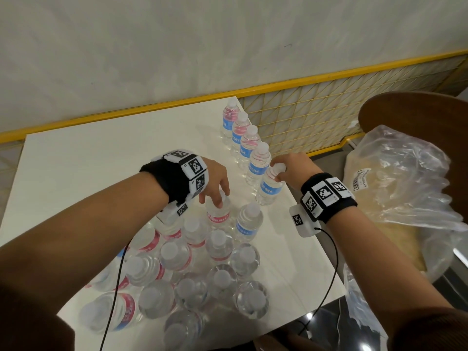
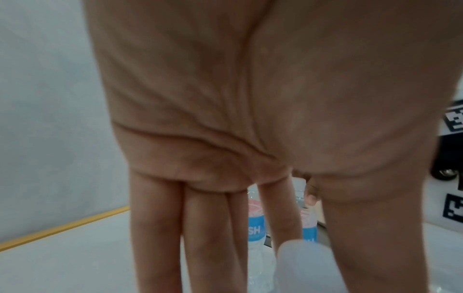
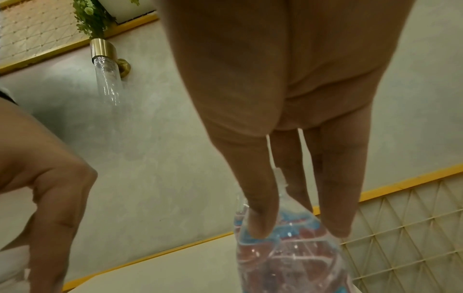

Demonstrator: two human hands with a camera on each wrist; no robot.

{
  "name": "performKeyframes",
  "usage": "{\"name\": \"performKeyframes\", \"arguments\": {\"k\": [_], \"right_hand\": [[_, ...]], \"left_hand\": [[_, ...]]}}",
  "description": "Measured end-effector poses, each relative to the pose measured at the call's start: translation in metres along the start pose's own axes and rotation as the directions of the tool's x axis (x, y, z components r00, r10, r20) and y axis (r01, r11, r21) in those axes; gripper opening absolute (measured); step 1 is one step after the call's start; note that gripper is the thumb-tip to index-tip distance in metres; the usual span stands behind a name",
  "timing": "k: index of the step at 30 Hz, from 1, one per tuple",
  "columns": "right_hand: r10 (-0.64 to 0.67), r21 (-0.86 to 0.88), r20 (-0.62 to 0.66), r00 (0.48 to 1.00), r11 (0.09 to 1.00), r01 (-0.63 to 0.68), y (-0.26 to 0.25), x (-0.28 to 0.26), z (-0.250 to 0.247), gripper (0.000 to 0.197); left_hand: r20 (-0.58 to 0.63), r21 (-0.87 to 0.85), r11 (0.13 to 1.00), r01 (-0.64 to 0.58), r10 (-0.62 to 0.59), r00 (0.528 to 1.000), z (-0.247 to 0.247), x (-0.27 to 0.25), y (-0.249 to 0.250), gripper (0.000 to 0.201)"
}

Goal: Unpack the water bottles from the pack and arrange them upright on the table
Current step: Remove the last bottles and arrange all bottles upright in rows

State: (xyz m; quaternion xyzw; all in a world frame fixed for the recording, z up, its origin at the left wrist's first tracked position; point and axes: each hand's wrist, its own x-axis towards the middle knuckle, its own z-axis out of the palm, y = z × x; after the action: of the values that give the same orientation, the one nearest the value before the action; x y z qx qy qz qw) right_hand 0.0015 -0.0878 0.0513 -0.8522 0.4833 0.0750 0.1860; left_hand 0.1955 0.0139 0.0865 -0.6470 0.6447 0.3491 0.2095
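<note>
Under right hand (image 1: 293,168), bottle (image 1: 269,187) upright

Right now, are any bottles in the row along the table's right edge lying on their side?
No, all five bottles in the row stand upright on the table.

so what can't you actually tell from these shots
- Head view: the left hand covers the cap of the bottle under it, so its grip there is unclear.
- Head view: the bottle cluster runs under the left forearm, so no full count.
- Left wrist view: the palm fills the frame; the cap is a blur.
- Right wrist view: the held bottle is cut off by the bottom edge; its base is unseen.
- Head view: the bag label is too small to read.
</note>
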Motion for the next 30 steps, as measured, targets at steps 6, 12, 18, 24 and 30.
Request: {"name": "performKeyframes", "arguments": {"k": [6, 12, 18, 24, 30], "right_hand": [[0.013, 0.060, -0.017, 1.000, 0.998, -0.012, -0.001, 0.006, 0.002, 0.043], [0.017, 0.080, -0.026, 0.999, 0.997, -0.015, -0.004, 0.007, 0.003, 0.045], [0.025, 0.101, -0.037, 0.999, 0.995, -0.021, -0.002, 0.001, 0.005, 0.048], [-0.110, 0.167, -0.313, 0.943, 0.971, 0.169, -0.021, -0.029, 0.013, 0.034], [-0.296, 0.028, 0.183, 0.937, 0.955, 0.296, -0.043, -0.063, 0.035, 0.049]], "left_hand": [[-0.009, -0.028, 0.999, -0.021, 0.021, 1.000, 0.002, 0.000, -0.002, 0.049], [-0.034, -0.038, 0.999, -0.039, 0.038, 0.999, 0.004, 0.001, -0.005, 0.051], [-0.034, -0.048, 0.998, -0.043, 0.042, 0.999, 0.004, 0.001, -0.005, 0.051], [-0.087, -0.081, 0.995, -0.050, 0.043, 0.995, 0.008, 0.001, -0.012, 0.048], [-0.109, -0.141, 0.988, -0.067, 0.052, 0.993, 0.008, 0.005, -0.010, 0.043]]}}
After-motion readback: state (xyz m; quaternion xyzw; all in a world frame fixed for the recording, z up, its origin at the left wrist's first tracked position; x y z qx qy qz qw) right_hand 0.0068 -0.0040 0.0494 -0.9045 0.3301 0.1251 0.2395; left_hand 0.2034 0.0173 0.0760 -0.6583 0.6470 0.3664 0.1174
